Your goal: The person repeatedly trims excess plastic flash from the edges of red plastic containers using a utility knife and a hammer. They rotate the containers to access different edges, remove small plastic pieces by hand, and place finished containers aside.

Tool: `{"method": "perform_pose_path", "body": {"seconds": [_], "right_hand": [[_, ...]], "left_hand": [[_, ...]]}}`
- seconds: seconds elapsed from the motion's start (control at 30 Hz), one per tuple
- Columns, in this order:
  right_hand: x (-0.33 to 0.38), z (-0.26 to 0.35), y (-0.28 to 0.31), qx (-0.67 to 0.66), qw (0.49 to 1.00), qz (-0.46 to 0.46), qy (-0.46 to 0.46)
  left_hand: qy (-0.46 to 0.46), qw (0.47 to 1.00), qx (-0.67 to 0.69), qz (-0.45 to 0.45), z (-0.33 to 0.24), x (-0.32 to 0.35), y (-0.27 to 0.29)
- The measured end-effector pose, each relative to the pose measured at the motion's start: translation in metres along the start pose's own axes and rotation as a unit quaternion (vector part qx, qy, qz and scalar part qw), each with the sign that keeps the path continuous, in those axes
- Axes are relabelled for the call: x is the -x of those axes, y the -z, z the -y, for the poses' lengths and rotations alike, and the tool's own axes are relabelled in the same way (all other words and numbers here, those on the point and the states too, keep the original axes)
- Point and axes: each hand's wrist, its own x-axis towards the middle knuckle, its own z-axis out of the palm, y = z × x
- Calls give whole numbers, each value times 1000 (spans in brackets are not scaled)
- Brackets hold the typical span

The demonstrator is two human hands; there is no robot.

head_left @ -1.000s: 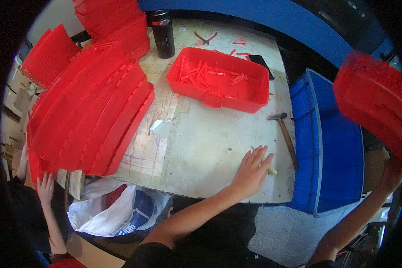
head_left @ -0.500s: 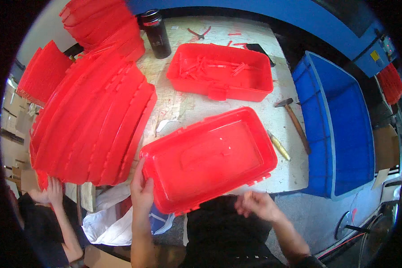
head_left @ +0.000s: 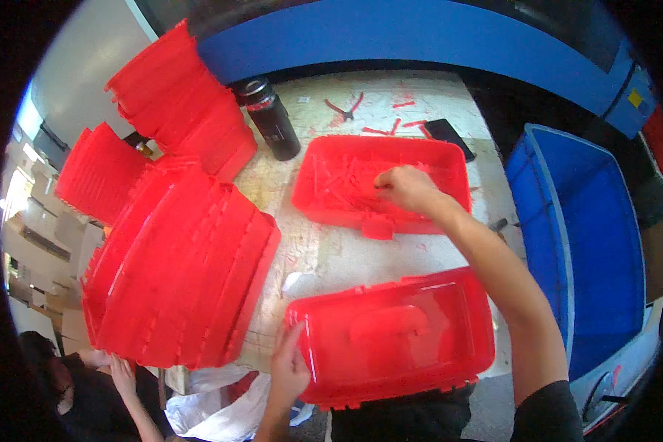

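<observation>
A red plastic case (head_left: 398, 339) with a moulded handle lies at the table's near edge. My left hand (head_left: 291, 365) rests on its left rim, fingers spread along the edge. My right hand (head_left: 405, 188) reaches into a red open tray (head_left: 449, 158) farther back, fingers curled among several small red parts inside it. Whether it holds one I cannot tell.
A fanned stack of red lids (head_left: 177, 283) fills the left of the table, with more red stacks (head_left: 180, 99) behind. A black bottle (head_left: 272, 121) stands at the back. A blue bin (head_left: 589, 243) sits to the right. Another person's hand (head_left: 121, 376) shows at lower left.
The red case has settled flat at the table's near edge. My right hand has moved from below the case up into the far red tray. My left hand stays on the case's left rim.
</observation>
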Motion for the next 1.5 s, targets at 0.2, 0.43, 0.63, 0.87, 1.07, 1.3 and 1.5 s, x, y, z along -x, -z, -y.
{"method": "perform_pose_path", "body": {"seconds": [0.2,0.43,0.63,0.87,1.07,1.3,1.5], "right_hand": [[-51,6,-39,101,990,80,-48],[15,2,30,-293,943,-141,-68],[149,86,43,-493,854,-170,-12],[288,138,22,-49,938,-343,23],[349,136,20,84,979,-34,182],[411,102,35,-255,934,-92,-233],[408,78,36,-385,858,-149,-304]], "left_hand": [[18,1000,-21,-2,-1,-1,-5],[-62,992,-64,-85,-20,-12,7],[1,893,412,182,-105,-50,-28],[140,817,431,357,-111,-10,-71],[137,717,275,625,-117,-3,-70],[-478,847,-30,232,-159,-79,-130],[-532,684,-257,427,-165,-153,-225]]}}
